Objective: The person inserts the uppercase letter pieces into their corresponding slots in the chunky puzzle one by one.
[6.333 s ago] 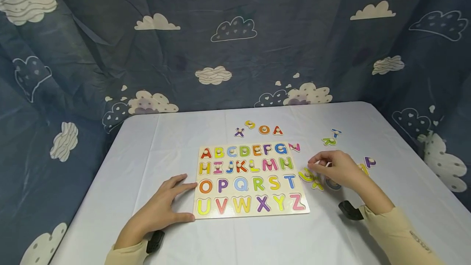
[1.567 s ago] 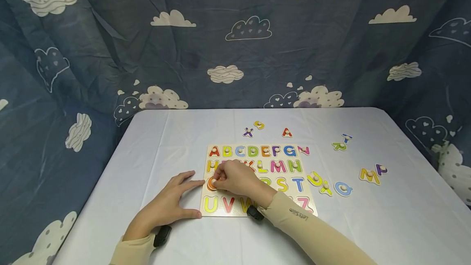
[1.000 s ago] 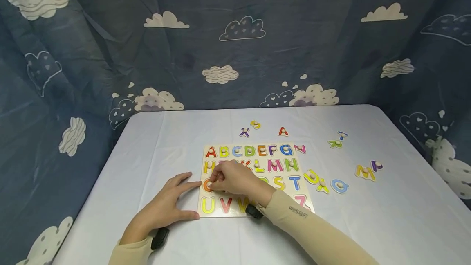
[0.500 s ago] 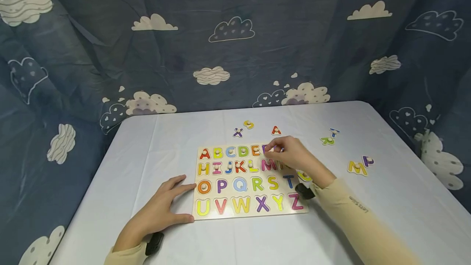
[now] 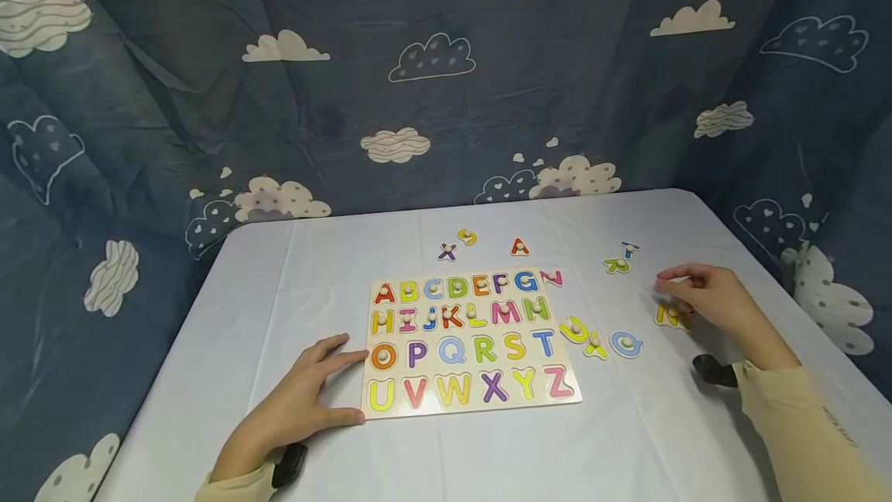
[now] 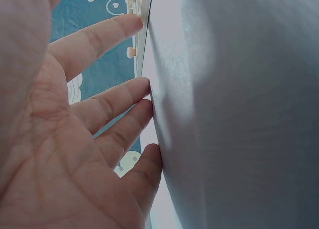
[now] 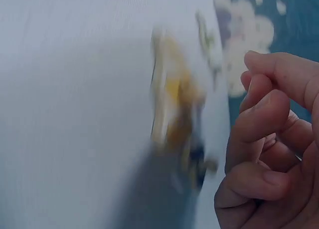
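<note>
A wooden alphabet puzzle board (image 5: 432, 355) lies on the table, its first two rows filled with knobbed letters. An orange O piece (image 5: 383, 356) sits in the third row's first slot. My left hand (image 5: 296, 401) is spread, fingertips and thumb against the board's left edge. My right hand (image 5: 718, 300) hovers over the yellow W piece (image 5: 667, 316) at the right, fingers loosely bent with nothing between them. In the right wrist view, that W and the purple P piece (image 7: 197, 161) appear blurred below the fingers; the hand covers the P in the head view.
Loose pieces U (image 5: 574, 329), Y (image 5: 595, 345) and Q (image 5: 626, 345) lie right of the board, a pink N (image 5: 551, 278) at its top right corner. Behind are X (image 5: 447, 252), S (image 5: 467, 237) and A (image 5: 519, 247); R (image 5: 616, 265) and T (image 5: 629, 249) lie farther right.
My right hand brought the O from behind the board, set it into its slot, let go, and swung right to above the W and P. My left hand stayed at the board's edge.
</note>
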Action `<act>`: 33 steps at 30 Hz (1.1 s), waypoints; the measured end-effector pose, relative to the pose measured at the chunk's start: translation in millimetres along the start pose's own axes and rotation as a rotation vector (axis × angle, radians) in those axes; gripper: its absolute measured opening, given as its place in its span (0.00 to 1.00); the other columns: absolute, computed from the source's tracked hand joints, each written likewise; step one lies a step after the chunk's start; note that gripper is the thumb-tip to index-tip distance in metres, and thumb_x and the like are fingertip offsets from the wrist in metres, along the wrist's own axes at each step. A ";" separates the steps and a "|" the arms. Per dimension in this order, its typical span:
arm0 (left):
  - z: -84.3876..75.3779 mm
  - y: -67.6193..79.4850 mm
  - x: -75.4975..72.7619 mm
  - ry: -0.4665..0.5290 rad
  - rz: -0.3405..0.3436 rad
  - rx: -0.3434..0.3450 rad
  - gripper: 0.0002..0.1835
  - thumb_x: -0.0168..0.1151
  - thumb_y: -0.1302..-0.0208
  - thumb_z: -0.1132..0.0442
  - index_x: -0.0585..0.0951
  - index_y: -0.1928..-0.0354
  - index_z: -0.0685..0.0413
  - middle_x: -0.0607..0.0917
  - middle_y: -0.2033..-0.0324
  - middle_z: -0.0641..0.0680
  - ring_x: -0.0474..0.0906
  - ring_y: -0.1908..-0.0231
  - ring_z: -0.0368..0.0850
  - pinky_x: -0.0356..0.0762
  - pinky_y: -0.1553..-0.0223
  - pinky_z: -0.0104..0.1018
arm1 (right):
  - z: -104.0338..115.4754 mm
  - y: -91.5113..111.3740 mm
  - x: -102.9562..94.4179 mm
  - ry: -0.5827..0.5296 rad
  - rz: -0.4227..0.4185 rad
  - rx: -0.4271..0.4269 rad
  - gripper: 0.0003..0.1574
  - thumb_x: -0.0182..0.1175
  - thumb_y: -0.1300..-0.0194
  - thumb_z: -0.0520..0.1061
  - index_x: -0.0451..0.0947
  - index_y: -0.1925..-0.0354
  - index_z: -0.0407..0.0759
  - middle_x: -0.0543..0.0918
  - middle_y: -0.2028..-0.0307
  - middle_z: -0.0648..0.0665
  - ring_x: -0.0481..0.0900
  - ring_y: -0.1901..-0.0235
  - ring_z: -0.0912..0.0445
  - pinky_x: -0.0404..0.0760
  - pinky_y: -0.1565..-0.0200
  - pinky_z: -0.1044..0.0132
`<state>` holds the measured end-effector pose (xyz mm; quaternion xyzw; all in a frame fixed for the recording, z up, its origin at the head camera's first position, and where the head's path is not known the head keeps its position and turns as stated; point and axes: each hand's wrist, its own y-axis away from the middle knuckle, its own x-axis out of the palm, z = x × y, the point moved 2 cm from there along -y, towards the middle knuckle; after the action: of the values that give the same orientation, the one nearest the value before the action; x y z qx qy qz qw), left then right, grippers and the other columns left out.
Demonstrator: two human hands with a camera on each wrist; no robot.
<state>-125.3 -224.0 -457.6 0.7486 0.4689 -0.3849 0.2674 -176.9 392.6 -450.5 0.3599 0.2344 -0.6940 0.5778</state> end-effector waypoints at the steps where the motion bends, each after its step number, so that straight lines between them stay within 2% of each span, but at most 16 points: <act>1: 0.5 0.0 0.1 -0.002 0.000 0.001 0.46 0.86 0.52 0.39 0.81 0.29 0.39 0.69 0.22 0.62 0.64 0.23 0.70 0.69 0.29 0.72 | -9.5 -0.3 -3.6 0.000 -0.005 0.025 0.34 0.62 0.22 0.59 0.80 0.38 0.31 0.81 0.69 0.44 0.75 0.70 0.54 0.77 0.70 0.65; 6: 2.5 0.4 0.2 -0.009 -0.001 0.000 0.46 0.86 0.52 0.39 0.81 0.28 0.39 0.69 0.21 0.61 0.64 0.22 0.68 0.69 0.28 0.70 | -43.8 -1.8 -12.9 0.011 -0.019 0.106 0.36 0.62 0.23 0.59 0.78 0.36 0.29 0.86 0.55 0.34 0.77 0.64 0.53 0.77 0.69 0.68; 9: 2.5 0.6 0.0 -0.006 0.001 -0.003 0.46 0.85 0.51 0.39 0.80 0.28 0.39 0.69 0.21 0.61 0.63 0.22 0.68 0.69 0.28 0.70 | -53.9 -1.2 -13.7 0.025 -0.036 0.108 0.34 0.63 0.23 0.56 0.78 0.37 0.28 0.87 0.51 0.30 0.77 0.67 0.56 0.78 0.70 0.69; 10: 2.2 0.6 -0.2 -0.004 0.002 -0.005 0.46 0.85 0.51 0.39 0.80 0.28 0.38 0.69 0.21 0.61 0.63 0.22 0.68 0.69 0.28 0.70 | -55.6 -1.0 -13.7 0.026 -0.044 0.107 0.34 0.63 0.24 0.55 0.78 0.38 0.27 0.87 0.52 0.31 0.76 0.68 0.57 0.77 0.71 0.69; 15: 1.3 0.6 -0.6 -0.001 0.009 -0.018 0.46 0.85 0.51 0.38 0.80 0.28 0.37 0.68 0.21 0.60 0.63 0.22 0.67 0.68 0.28 0.70 | -56.9 1.8 -14.2 0.039 -0.054 0.093 0.32 0.64 0.24 0.53 0.79 0.39 0.26 0.87 0.58 0.36 0.74 0.71 0.57 0.75 0.72 0.69; 25: 2.0 -0.6 0.6 -0.012 0.000 -0.006 0.47 0.86 0.52 0.39 0.80 0.28 0.39 0.69 0.22 0.61 0.64 0.22 0.68 0.69 0.28 0.70 | -50.8 12.4 -21.8 0.067 -0.051 0.157 0.35 0.68 0.27 0.55 0.78 0.41 0.25 0.84 0.61 0.35 0.76 0.63 0.47 0.73 0.71 0.68; 33: 1.2 -0.9 0.3 -0.012 0.005 -0.013 0.47 0.86 0.52 0.40 0.80 0.28 0.40 0.69 0.22 0.61 0.64 0.22 0.68 0.69 0.28 0.70 | -55.0 11.6 -24.9 0.066 -0.011 0.174 0.37 0.67 0.27 0.59 0.80 0.43 0.24 0.85 0.59 0.33 0.77 0.59 0.44 0.75 0.70 0.67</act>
<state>-126.4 -224.3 -458.6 0.7457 0.4680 -0.3857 0.2760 -151.3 446.6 -464.9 0.4301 0.1943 -0.7027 0.5324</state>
